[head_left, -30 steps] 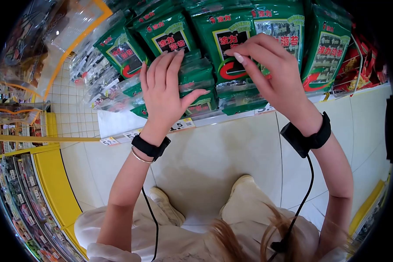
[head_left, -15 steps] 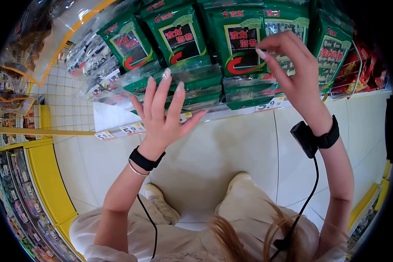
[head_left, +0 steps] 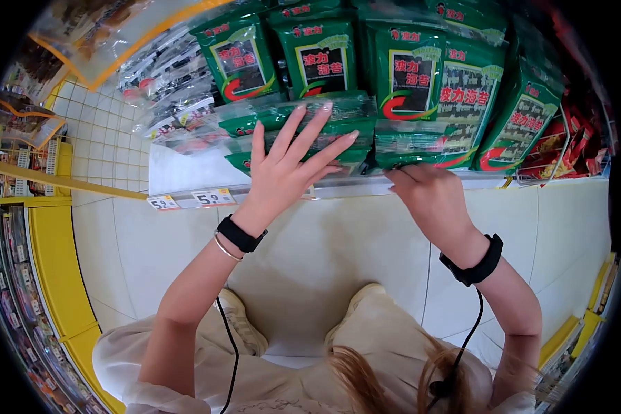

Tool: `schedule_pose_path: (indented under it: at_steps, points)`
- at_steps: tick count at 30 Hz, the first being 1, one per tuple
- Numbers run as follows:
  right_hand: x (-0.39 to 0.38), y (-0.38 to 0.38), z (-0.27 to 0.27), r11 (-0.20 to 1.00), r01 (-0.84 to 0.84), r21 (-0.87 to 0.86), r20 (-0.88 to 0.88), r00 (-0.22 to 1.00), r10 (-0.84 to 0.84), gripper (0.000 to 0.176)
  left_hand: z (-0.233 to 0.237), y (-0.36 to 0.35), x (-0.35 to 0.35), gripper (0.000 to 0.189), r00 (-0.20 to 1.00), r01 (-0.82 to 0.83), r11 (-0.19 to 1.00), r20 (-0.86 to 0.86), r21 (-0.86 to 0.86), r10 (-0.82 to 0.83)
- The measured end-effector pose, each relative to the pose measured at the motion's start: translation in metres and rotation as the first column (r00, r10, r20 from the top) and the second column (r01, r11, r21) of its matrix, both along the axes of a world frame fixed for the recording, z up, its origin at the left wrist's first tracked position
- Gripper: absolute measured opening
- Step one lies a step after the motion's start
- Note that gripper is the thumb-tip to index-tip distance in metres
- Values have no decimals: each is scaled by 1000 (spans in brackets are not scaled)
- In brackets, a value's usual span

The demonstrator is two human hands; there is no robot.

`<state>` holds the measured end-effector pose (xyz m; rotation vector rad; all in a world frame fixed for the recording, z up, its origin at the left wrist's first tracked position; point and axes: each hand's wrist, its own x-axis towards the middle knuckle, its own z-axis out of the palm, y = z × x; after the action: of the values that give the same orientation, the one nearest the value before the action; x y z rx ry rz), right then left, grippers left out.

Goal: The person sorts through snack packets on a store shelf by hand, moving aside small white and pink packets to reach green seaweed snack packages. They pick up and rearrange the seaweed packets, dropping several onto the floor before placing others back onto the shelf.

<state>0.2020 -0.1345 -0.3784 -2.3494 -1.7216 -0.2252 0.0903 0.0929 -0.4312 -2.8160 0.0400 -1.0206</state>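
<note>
Green seaweed packets stand in rows on the shelf, with several more lying flat along its front. My left hand (head_left: pixel 290 155) is open, its fingers spread over the lying seaweed packets (head_left: pixel 255 124) at the left. At the front edge of another lying seaweed packet (head_left: pixel 410 141), my right hand (head_left: pixel 431 200) is closed, its fingers bent onto that edge. The fingertips are partly hidden. Behind this packet stands an upright seaweed packet (head_left: pixel 414 79) with a dark window, and a clear-windowed seaweed packet (head_left: pixel 466 96) is beside it.
Clear-wrapped packets (head_left: pixel 176 96) are piled at the left end of the shelf, beside a yellow wire rack (head_left: pixel 93 138). Red packets (head_left: pixel 566 148) sit in a basket at the right. Price tags (head_left: pixel 212 198) line the shelf edge. A yellow shelf unit (head_left: pixel 55 269) stands at the left.
My right hand has come down from the upright packets to the front edge of a lying packet and closed. The left hand has shifted right along the lying packets. The view has moved slightly.
</note>
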Motion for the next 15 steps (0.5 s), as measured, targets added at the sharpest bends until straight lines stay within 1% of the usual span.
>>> schedule_pose_path:
  at_steps: [1,2,4,8,10,11,13,14,15]
  points:
    - [4,4,-2,997,14,77,7,1000,-14,12,0,2,4,58,999,-6,999,37,36,4]
    - [7,7,-3,997,7,78,12,1000,-8,12,1,3,6,58,999,-12,999,42,38,11]
    - [14,14,-6,997,30,74,-11,1000,-29,11,4,4,9,61,1000,2,1000,-10,-21,-2]
    - [17,21,-8,996,44,81,-23,999,-42,10,7,4,11,65,1000,-21,1000,-16,-17,20]
    - [12,20,-5,997,71,18,-36,997,-70,10,10,2,6,65,997,-23,999,-79,-35,20]
    - [9,18,-5,997,72,20,-35,997,-71,10,10,1,3,65,997,-21,999,-77,-32,19]
    - [2,14,-8,992,100,-76,-99,989,-107,10,6,1,-4,64,998,-10,1000,-62,-20,9]
    - [-2,12,-8,992,102,-76,-101,989,-110,10,2,2,-7,64,998,-7,1000,-63,-20,6]
    - [-5,10,-8,995,83,-59,-119,989,-89,10,-3,2,-10,66,1000,10,1000,-3,7,-10]
